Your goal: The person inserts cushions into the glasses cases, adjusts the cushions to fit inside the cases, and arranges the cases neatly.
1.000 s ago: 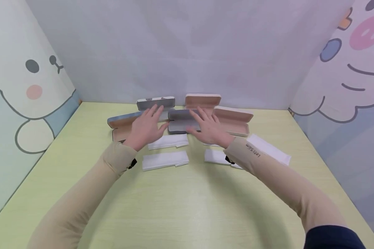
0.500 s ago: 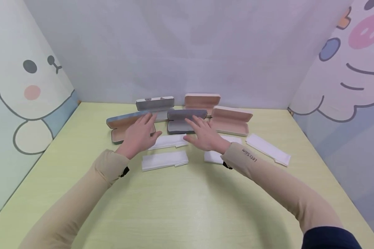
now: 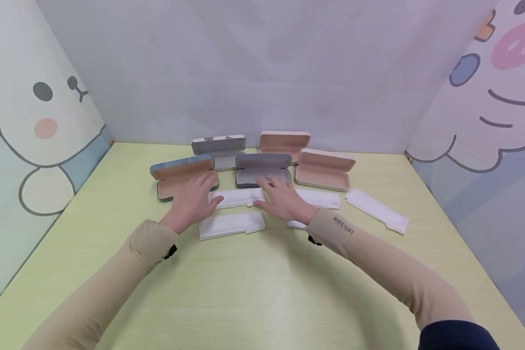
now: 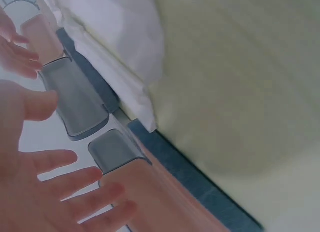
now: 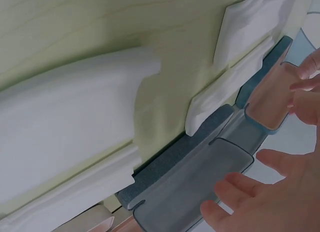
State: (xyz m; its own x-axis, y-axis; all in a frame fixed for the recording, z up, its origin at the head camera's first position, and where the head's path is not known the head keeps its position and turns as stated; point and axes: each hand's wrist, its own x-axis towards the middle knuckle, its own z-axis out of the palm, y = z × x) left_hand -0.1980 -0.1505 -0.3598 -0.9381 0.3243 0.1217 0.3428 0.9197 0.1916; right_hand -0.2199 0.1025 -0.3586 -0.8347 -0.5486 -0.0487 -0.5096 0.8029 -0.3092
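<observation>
My left hand (image 3: 194, 201), palm down with spread fingers, hovers over the front of a blue glasses case (image 3: 168, 188) with tan lining. My right hand (image 3: 284, 200) hangs in front of a dark grey glasses case (image 3: 262, 161), its fingers loosely spread. Neither hand holds anything. All the cases stand with raised lids, nothing showing inside. Folded white cloths lie in front: one (image 3: 235, 198) between the hands, one (image 3: 232, 225) nearer me, one (image 3: 321, 198) beyond my right wrist, and another (image 3: 295, 224) partly hidden under it. In the left wrist view, the left fingers (image 4: 85, 184) overlap the blue case.
Behind stand a grey-lined case (image 3: 218, 147) with a patterned white edge and a pink case (image 3: 284, 142). A pale pink case (image 3: 323, 176) is to their right. One more folded cloth (image 3: 376, 210) lies slanted at the right. A pale wall (image 3: 262, 73) closes the table's back.
Both hands have drawn back toward me and lowered, the left also shifting left, uncovering the cases behind them. The cases and cloths have stayed put.
</observation>
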